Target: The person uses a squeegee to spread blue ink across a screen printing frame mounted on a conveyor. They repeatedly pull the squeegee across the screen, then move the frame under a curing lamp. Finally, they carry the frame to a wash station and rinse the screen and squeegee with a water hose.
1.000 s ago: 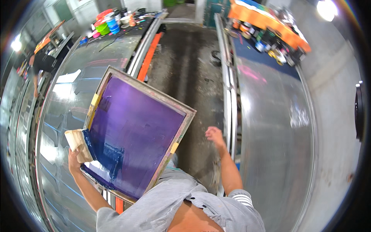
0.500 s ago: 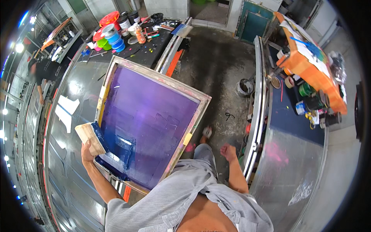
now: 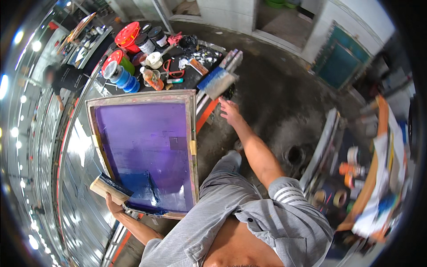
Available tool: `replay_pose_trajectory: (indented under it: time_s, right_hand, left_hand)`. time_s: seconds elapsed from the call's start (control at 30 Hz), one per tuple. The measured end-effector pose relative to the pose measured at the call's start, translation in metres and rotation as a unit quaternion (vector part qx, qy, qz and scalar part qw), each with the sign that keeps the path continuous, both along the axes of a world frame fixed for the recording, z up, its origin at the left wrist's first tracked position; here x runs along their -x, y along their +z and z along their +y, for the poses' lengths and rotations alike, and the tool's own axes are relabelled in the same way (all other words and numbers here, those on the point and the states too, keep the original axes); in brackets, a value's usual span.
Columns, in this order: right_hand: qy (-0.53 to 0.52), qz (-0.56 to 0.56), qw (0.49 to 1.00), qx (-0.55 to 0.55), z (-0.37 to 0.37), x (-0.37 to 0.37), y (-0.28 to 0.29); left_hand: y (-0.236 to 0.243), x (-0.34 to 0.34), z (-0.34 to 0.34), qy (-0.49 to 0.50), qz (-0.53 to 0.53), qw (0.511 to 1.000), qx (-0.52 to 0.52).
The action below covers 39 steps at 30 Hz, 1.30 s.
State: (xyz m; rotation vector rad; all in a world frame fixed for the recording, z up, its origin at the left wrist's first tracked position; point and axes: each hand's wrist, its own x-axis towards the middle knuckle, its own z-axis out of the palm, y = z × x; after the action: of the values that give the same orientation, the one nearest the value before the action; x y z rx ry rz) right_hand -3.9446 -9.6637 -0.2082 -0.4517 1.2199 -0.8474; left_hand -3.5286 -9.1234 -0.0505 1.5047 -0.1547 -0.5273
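My left hand (image 3: 115, 206) is closed round the wooden handle of a squeegee (image 3: 111, 190), whose edge is coated in dark blue ink. The squeegee is at the near left corner of a screen-printing frame (image 3: 141, 99) with a purple mesh. Dark blue ink (image 3: 138, 183) is spread over the mesh's near left part. My right hand (image 3: 229, 111) is stretched forward, fingers apart and holding nothing. Just beyond its fingertips, a flat blue and beige tool (image 3: 216, 83), probably another squeegee, lies on the table's corner; I cannot tell whether they touch.
Red-lidded buckets (image 3: 127, 35), blue tubs (image 3: 124, 80), an orange bottle (image 3: 152, 79) and red-handled scissors (image 3: 171, 70) crowd the black tabletop. A dark bucket (image 3: 294, 155) stands on the floor at right. Another person (image 3: 66, 80) is at the far left.
My right hand has moved from beside my body forward to the table's corner and has spread its fingers. My view has turned rightward. The left hand still holds the squeegee.
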Motion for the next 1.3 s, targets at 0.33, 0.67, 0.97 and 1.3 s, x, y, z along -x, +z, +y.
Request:
replay_pose_trajectory:
  time_s: [0.33,0.67,0.97,1.3]
  right_hand:
    - [0.098,-0.289,0.944,-0.123,-0.217,0.071,0.010]
    - [-0.028,-0.224,0.974,0.009,-0.655,0.307,-0.013]
    - [0.048,0.179,0.969,0.164,-0.958,0.240,-0.018]
    - [0.435,0.631,0.618,0.174,-1.201,0.124,-0.113]
  left_hand:
    - [0.013,0.145,-0.253,0.091,-0.031,0.995,0.022]
    - [0.055,0.168,-0.610,-0.096,-0.186,0.942,-0.261]
    - [0.108,0.221,-0.893,0.019,-0.012,0.977,-0.214]
    - [0.001,0.062,-1.149,-0.041,-0.036,0.977,-0.207]
